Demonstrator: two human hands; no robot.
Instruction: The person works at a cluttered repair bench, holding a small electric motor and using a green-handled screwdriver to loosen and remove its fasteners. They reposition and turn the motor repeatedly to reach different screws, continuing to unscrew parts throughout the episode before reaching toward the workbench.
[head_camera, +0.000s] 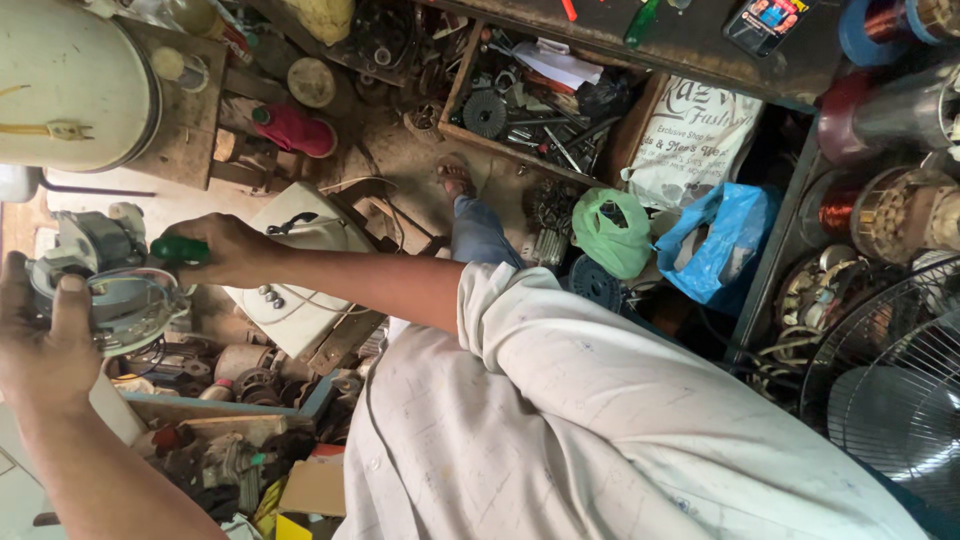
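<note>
Grey metal fan motor (105, 290) feels heavy, rigid; my left hand (40, 345) clamps its rim, right hand (225, 250) grips a green-handled screwdriver (180, 250).

The left hand (40, 345) is raised on a bare forearm, fingers curled, thumb pressed forward. The right hand (228, 250), apparently on the white-sleeved arm stretched across, is closed in a fist.

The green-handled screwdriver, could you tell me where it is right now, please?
In the head view, far left: the green-handled screwdriver sits gripped in one hand, tip toward the small motor held by the other hand.
</note>
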